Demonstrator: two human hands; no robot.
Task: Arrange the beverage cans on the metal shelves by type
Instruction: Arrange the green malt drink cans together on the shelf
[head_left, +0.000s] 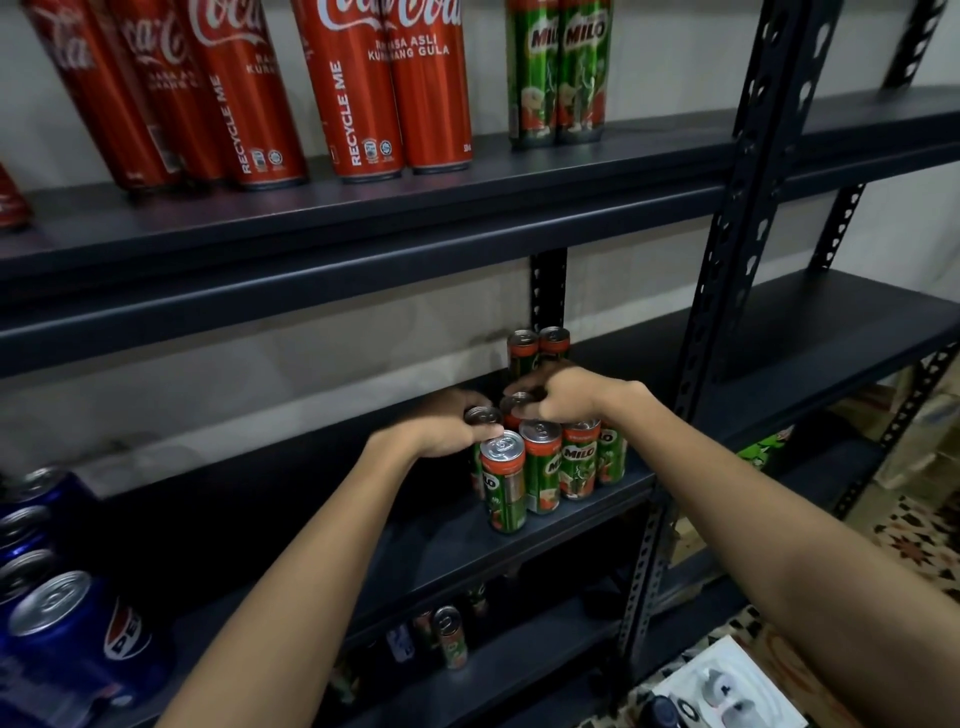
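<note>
Dark metal shelves (363, 218) stand against a pale wall; on the middle shelf (322, 499), bare leftward, left hand (447, 423) and right hand (566, 397) each grip Milo cans (543, 467) near its front edge.

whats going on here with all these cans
A person is sorting cans on a dark metal shelf. Both hands are at a cluster of green Milo cans on the middle level: the left hand grips one can's top, the right hand grips another. Red Coca-Cola cans stand above, blue Pepsi cans at the left.
</note>
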